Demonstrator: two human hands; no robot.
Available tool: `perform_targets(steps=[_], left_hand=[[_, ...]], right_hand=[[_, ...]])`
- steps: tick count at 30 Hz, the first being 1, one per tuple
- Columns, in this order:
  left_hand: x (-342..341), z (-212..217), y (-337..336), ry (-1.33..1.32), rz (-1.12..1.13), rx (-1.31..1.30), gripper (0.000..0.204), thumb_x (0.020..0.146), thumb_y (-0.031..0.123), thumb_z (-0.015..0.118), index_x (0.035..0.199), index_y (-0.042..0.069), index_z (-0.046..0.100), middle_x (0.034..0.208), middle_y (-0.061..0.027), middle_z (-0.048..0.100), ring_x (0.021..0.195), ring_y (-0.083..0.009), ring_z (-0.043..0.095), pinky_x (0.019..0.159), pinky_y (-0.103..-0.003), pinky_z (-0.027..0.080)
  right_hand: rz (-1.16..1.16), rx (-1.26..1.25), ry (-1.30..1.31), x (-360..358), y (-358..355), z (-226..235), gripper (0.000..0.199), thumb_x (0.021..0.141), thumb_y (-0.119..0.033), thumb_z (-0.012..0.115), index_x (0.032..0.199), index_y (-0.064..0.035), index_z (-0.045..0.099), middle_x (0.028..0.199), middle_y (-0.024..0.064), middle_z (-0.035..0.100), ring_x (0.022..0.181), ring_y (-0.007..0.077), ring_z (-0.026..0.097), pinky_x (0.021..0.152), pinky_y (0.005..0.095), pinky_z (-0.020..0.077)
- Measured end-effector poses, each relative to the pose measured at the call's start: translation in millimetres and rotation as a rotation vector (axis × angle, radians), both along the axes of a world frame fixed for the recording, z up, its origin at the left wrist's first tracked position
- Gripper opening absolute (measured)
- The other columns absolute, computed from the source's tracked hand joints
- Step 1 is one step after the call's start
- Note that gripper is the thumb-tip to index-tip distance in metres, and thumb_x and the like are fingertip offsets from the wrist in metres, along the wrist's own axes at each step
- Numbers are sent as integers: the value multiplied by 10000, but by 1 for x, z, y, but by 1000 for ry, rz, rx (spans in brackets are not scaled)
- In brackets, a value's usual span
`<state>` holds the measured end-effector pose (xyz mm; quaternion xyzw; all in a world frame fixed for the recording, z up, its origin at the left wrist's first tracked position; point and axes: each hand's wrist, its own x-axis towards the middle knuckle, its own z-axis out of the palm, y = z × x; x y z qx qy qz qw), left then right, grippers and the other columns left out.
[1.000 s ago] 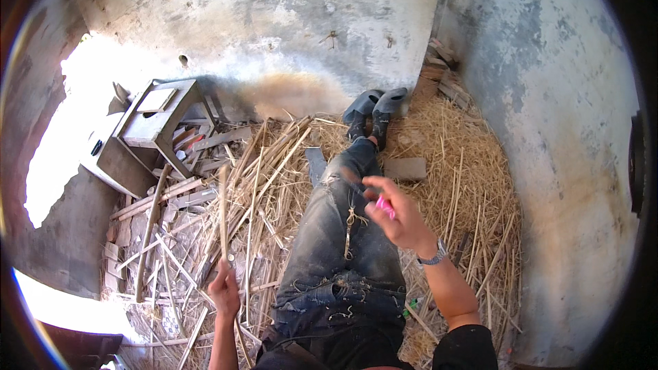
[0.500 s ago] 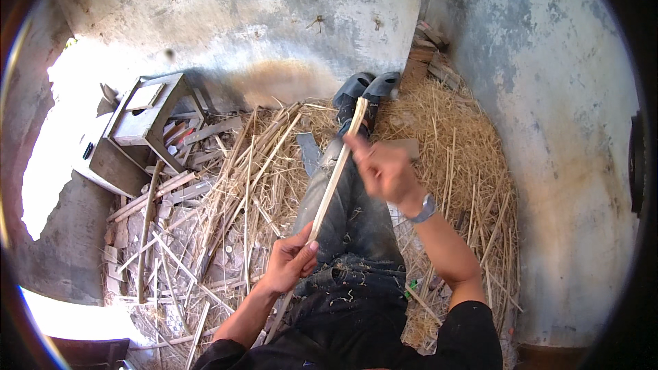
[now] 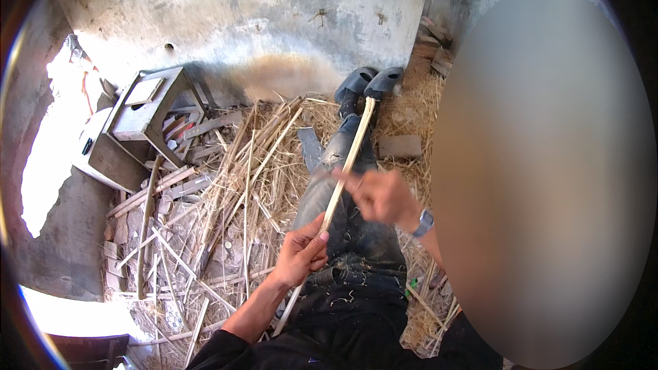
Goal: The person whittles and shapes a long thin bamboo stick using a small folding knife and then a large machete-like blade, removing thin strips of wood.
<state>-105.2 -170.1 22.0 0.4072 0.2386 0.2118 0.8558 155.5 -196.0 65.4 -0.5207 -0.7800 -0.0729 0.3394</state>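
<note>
My left hand (image 3: 303, 253) is closed around the lower part of a long, pale wooden strip (image 3: 354, 153), its thumb pressed along the top. The strip slants away from me over my legs, its split-looking far end near my shoes, and a tail of it passes below my hand toward my lap. Across the middle of the strip reaches my right hand (image 3: 384, 195), with the index finger stretched and the other fingers curled. Its fingertips are smeared by motion, and whatever it may hold cannot be made out. Curly shavings (image 3: 346, 294) lie on my clothes.
Straw and loose sticks (image 3: 226, 199) cover the floor to my left. A wooden stool-like frame (image 3: 147, 106) stands by the broken wall opening. A flat brick (image 3: 400, 146) lies right of my shins. A large blurred oval hides the right side.
My right hand has moved down along the strip, toward my left hand. My left hand and the strip have shifted slightly right.
</note>
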Motion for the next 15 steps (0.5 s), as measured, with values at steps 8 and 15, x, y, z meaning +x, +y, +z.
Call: perform_targets(steps=[8, 15], left_hand=[[5, 4, 4, 66, 49, 58, 467, 1096, 97, 548, 1556, 66, 473, 714, 53, 392, 576, -51, 330, 483, -246, 296], [10, 7, 8, -48, -20, 31, 508, 1106, 204, 536, 1574, 38, 430, 713, 60, 347, 589, -67, 303, 506, -240, 278]], right_hand=[[63, -110, 180, -14, 0, -20, 484, 903, -80, 648, 1379, -158, 688, 724, 100, 691, 541, 249, 619, 526, 379, 519], [-17, -96, 381, 5, 17, -3, 327, 976, -38, 585, 1266, -40, 735, 846, 191, 743, 575, 204, 667, 549, 352, 532]])
